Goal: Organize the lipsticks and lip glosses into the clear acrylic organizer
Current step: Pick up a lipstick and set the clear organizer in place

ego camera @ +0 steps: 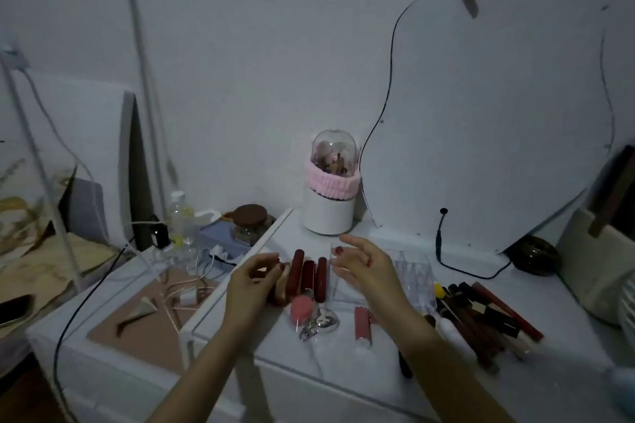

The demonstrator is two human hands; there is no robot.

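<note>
- A clear acrylic organizer [405,280], a see-through box with divider slots, sits on the white tabletop [343,361] at centre frame. It looks empty, though its clear walls are hard to read in the dim light.
- Three dark red lipstick tubes [307,273] lie side by side just left of the organizer, pointing toward the wall.
- The left hand [256,280] hovers at the left of these tubes, fingers curled narrow; whether it pinches anything cannot be told.
- The right hand [360,266] is spread loosely over the organizer's left front corner, holding nothing; contact cannot be confirmed.
- A pink lip gloss tube [363,323] lies in front of the organizer, beside a silver heart keychain [324,321] and a round pink puff [300,309].
- A heap of dark red and black lipstick and gloss tubes [481,316] lies at the right of the frame, overlapping.
- Likely risks: the round tubes may roll when nudged; those near the left hand lie close to the table's left edge. The light organizer could slide under the right hand. Its near-invisible dividers invite a missed slot. Pulling from the heap may scatter neighbours.
</note>
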